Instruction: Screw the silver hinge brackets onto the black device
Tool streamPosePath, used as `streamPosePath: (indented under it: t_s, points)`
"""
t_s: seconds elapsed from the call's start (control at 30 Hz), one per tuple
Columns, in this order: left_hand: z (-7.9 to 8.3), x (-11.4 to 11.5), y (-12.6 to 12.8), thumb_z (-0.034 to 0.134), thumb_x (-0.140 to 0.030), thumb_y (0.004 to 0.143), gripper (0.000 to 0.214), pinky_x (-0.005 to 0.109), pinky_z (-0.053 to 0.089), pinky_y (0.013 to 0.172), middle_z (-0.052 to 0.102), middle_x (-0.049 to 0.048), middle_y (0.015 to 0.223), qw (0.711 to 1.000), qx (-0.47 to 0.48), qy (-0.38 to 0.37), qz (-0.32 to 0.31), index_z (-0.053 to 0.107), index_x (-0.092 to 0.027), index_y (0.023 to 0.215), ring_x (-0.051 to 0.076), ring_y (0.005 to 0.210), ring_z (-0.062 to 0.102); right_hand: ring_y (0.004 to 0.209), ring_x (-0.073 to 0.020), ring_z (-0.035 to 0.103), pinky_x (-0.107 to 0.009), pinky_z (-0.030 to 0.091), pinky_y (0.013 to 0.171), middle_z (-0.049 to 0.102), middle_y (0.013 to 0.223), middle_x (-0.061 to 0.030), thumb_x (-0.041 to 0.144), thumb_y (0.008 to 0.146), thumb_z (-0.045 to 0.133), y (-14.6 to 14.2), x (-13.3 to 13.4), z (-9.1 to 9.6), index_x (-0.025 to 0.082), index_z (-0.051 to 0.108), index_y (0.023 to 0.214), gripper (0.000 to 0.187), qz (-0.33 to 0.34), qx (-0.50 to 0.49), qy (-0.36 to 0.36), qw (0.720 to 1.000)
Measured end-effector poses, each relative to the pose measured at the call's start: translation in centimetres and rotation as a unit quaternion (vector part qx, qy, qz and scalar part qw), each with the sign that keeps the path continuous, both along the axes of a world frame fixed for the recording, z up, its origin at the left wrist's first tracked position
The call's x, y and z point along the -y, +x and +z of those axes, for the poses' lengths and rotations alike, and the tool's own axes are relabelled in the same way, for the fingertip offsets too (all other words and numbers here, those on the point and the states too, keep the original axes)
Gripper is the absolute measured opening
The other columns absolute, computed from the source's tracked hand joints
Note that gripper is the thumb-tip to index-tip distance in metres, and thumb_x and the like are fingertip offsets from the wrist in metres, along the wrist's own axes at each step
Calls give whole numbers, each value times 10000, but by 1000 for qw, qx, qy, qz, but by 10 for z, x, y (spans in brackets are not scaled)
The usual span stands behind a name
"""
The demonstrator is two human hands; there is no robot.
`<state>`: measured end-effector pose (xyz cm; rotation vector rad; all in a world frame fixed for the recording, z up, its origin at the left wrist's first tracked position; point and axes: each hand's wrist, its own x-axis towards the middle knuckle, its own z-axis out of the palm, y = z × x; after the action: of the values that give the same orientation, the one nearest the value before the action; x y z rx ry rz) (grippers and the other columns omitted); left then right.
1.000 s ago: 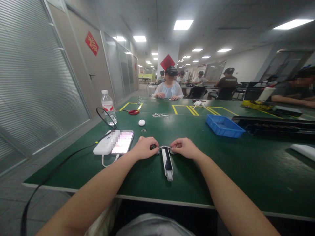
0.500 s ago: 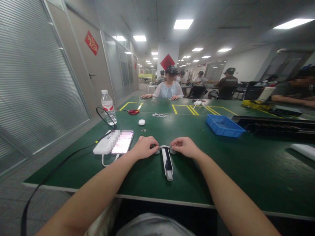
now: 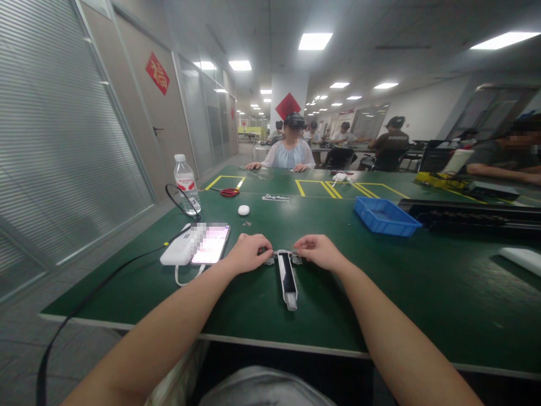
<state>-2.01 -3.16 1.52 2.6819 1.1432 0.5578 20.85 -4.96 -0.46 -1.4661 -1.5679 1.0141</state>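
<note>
A long white piece with a dark strip down its middle (image 3: 288, 279) lies on the green table in front of me, its clear or whitish end toward me. Small metal parts (image 3: 297, 258) stick out at both sides of its far end. My left hand (image 3: 251, 252) has its fingers pinched together at the left metal part, and my right hand (image 3: 322, 252) pinches at the right one. The fingertips partly hide these parts, so their exact shape does not show. Both hands rest low, close to the tabletop.
Left are a phone (image 3: 210, 245), a white power bank (image 3: 177, 248) with cable and a water bottle (image 3: 186, 186). Ahead lie a white case (image 3: 243, 210), tiny rings (image 3: 246, 224) and red-handled scissors (image 3: 229, 193). A blue tray (image 3: 385, 217) stands right; a person (image 3: 289, 153) sits opposite.
My hands and the white piece have hardly moved. Across the table, the other person's hand on my left side has shifted slightly right, and a small thin object beside it now lies flat.
</note>
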Motion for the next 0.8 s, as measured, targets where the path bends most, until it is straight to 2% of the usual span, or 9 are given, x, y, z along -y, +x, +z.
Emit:
streamPosePath:
  t_s: [0.27, 0.63, 0.8]
  points:
    - [-1, -1, 0, 512, -306, 845, 175, 292, 338, 803, 655, -15, 812, 1000, -2, -3, -6, 651, -199, 853, 137, 755, 583, 447, -52, 506, -162, 388, 429, 604, 590, 16, 53, 651, 633, -1, 1, 1, 115, 626, 790, 152, -6, -14, -15, 1000]
    - [1, -1, 1, 560, -301, 813, 147, 257, 363, 767, 663, -14, 793, 1000, 8, -8, -20, 653, -191, 842, 129, 741, 588, 466, -55, 525, -159, 405, 444, 613, 596, 10, 65, 635, 655, 1, 0, -1, 117, 632, 786, 161, 0, -13, -8, 1000]
    - [1, 0, 0, 575, -293, 792, 134, 276, 352, 806, 665, -17, 801, 1000, 17, -7, -22, 650, -193, 842, 132, 755, 593, 473, -53, 527, -161, 414, 459, 614, 605, 8, 60, 646, 639, 0, 1, 1, 113, 633, 788, 152, -1, -16, -9, 1000]
